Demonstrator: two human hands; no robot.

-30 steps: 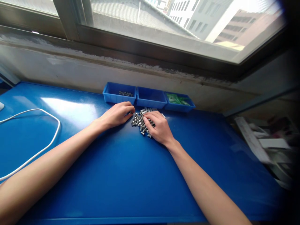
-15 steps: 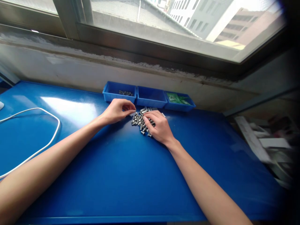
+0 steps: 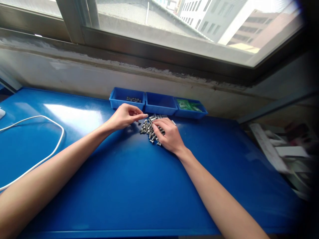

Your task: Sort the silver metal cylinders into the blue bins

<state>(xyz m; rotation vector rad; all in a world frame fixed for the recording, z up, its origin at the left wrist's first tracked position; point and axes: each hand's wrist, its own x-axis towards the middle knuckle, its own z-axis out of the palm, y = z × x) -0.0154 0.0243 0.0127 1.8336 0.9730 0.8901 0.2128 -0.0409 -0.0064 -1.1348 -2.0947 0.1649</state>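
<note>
On the table lies a pile of shiny metal screws [image 3: 145,127], with several larger cylindrical metal pieces [image 3: 159,116] at its far edge. My left hand [image 3: 126,116] hovers just left of the pile, thumb stretched out towards it and the other fingers partly curled, with nothing seen in them. A single screw [image 3: 139,122] shows just beneath its fingers, apart from the pile. My right hand [image 3: 168,133] rests over the right side of the pile, fingers bent and thumb close to the forefinger. Whatever it pinches is hidden among the screws.
Three joined blue bins stand against the wall: the left bin [image 3: 127,103] holds small screws, the middle bin [image 3: 160,109] shows a bare floor, and the right bin [image 3: 191,114] has green-and-white packets. A white cable [image 3: 61,132] curves across the blue table [image 3: 129,192] at left.
My left thumb has straightened out to the right, and the hand has shifted slightly. A lone screw now shows below the left fingers. My right hand has stayed nearly still.
</note>
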